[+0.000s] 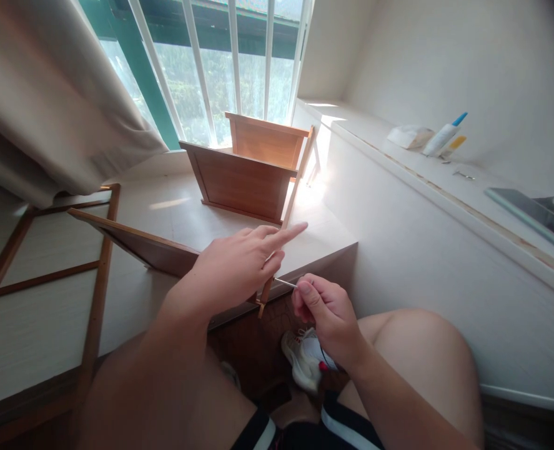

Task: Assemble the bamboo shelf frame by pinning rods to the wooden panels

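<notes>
A wooden shelf frame (239, 181) with brown panels lies on its side across a white raised platform (173, 206). My left hand (239, 262) rests on the frame's thin side rail (281, 250), index finger stretched out and the other fingers curled around the rail. My right hand (326, 312) is closed in a pinch on a thin metal tool (285, 282), whose tip meets the rail near its lower end. Both hands are close together at the platform's front edge.
A second wooden frame (93, 275) lies at the left on the platform. A curtain (47, 94) hangs at the upper left beside a barred window (220, 62). A ledge (445, 169) at right holds tubes and a tablet. My knees and a white shoe (305, 362) are below.
</notes>
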A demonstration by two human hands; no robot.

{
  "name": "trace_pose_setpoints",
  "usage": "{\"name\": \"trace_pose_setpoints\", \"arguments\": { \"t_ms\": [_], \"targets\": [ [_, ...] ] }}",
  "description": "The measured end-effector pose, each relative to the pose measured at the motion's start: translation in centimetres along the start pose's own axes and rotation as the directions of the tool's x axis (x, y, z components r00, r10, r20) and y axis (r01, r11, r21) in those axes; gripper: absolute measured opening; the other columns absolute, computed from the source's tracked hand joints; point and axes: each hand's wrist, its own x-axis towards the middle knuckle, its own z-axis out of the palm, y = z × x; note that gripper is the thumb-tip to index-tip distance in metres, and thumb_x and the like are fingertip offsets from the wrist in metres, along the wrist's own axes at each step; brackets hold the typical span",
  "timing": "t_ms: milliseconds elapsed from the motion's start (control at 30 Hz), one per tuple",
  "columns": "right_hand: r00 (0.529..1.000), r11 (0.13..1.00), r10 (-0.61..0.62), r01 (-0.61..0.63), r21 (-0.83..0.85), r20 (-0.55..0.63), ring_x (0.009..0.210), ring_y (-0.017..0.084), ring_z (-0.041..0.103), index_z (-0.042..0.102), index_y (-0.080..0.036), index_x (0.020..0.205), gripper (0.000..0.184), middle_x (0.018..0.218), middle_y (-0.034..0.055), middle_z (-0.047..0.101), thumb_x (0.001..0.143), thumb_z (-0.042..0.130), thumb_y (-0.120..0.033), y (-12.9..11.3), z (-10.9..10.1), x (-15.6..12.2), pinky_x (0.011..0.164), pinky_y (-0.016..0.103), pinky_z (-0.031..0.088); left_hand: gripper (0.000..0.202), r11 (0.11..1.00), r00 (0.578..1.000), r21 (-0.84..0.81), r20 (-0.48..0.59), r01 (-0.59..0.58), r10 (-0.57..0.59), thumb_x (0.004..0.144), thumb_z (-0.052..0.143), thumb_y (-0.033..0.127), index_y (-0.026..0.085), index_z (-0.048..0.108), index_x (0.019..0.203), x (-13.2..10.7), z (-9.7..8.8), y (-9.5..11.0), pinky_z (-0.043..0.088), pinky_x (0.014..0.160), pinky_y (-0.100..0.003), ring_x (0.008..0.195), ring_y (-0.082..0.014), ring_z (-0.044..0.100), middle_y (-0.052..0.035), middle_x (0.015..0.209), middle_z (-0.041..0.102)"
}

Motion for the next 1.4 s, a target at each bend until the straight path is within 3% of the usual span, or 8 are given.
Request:
{"name": "trace_pose_setpoints", "arguments": {
  "t_ms": [167,233,333,833,967,1133,1233,1400],
  "targets": [
    [0.997,0.992,0.079,-0.079,0.103,0.008,0.052,0.011,0.042,0.053,-0.019,0.067,0.043,0.058,-0.0017,0.050,0.100,0.048,-0.046,0.1,0.1,-0.1,0.050,0.025,0.032,0.038,0.996,0.994,-0.030,0.073,-0.080,0.082,0.098,0.032,0.052,0.040,0.062,0.119,-0.2,-0.4,-0.4,0.041,0.082,-0.032,0.115,-0.0212,0.059,0.0060,0.124,0.066],
    [0.996,0.989,0.086,-0.088,0.122,0.018,0.053,0.010,0.042,0.054,-0.018,0.068,0.042,0.059,-0.0017,0.050,0.100,0.048,-0.046,0.2,0.1,-0.2,0.050,0.024,0.032,0.037,0.994,0.990,-0.037,0.085,-0.106,0.109,0.091,0.046,0.058,0.037,0.061,0.117,-0.4,-0.5,-0.4,0.041,0.078,-0.032,0.109,-0.0225,0.060,0.0039,0.115,0.069],
    [0.996,0.987,0.085,-0.086,0.135,0.020,0.053,0.010,0.042,0.054,-0.018,0.068,0.042,0.059,-0.0015,0.050,0.100,0.049,-0.045,0.3,0.0,-0.2,0.050,0.024,0.031,0.033,0.993,0.991,-0.036,0.065,-0.113,0.115,0.082,0.060,0.048,0.035,0.061,0.112,-0.6,-0.4,-0.3,0.040,0.074,-0.031,0.102,-0.0212,0.061,0.0047,0.105,0.069],
    [0.998,0.993,-0.070,0.070,-0.090,0.003,0.057,0.011,0.046,0.056,-0.018,0.068,0.040,0.062,-0.0010,0.052,0.101,0.048,-0.040,0.0,-0.7,0.1,0.056,0.026,0.035,0.021,0.992,0.990,-0.043,0.067,-0.117,0.120,0.080,0.057,0.038,0.031,0.058,0.101,-0.7,-0.4,-0.1,0.036,0.067,-0.031,0.093,-0.0215,0.058,0.0031,0.093,0.066],
    [0.996,0.987,0.090,-0.092,0.134,0.021,0.050,0.010,0.043,0.055,-0.018,0.065,0.043,0.056,-0.0013,0.052,0.099,0.050,-0.043,-0.4,-0.3,0.1,0.047,0.024,0.031,0.021,0.993,0.992,-0.040,0.055,-0.110,0.112,0.080,0.057,0.038,0.031,0.058,0.099,-0.8,-0.3,-0.1,0.035,0.066,-0.031,0.091,-0.0206,0.058,0.0036,0.091,0.066],
    [0.944,0.804,0.302,-0.328,0.496,0.134,0.040,0.009,0.036,0.050,-0.018,0.060,0.043,0.047,-0.0027,0.047,0.096,0.052,-0.042,-1.0,0.3,0.3,0.039,0.023,0.020,0.019,0.992,0.992,-0.043,0.046,-0.116,0.118,0.081,0.056,0.040,0.029,0.058,0.096,-0.7,-0.3,-0.1,0.033,0.063,-0.031,0.087,-0.0199,0.058,0.0038,0.087,0.066],
    [0.927,0.752,0.342,-0.369,0.547,0.155,0.039,0.008,0.034,0.047,-0.018,0.059,0.043,0.046,-0.0034,0.045,0.095,0.054,-0.040,-1.3,0.4,0.4,0.038,0.023,0.018,0.018,0.993,0.992,-0.036,0.038,-0.116,0.118,0.080,0.057,0.040,0.029,0.058,0.095,-0.7,-0.2,-0.1,0.031,0.062,-0.031,0.085,-0.0197,0.058,0.0036,0.086,0.065],
    [0.939,0.797,0.324,-0.336,0.501,0.114,0.039,0.008,0.034,0.043,-0.019,0.060,0.043,0.047,-0.0036,0.046,0.096,0.053,-0.041,-1.3,0.2,0.2,0.038,0.023,0.018,0.018,0.993,0.993,-0.028,0.017,-0.115,0.115,0.079,0.058,0.039,0.029,0.058,0.094,-0.8,-0.1,-0.2,0.031,0.061,-0.031,0.087,-0.0195,0.059,0.0041,0.087,0.065]
  ]
}}
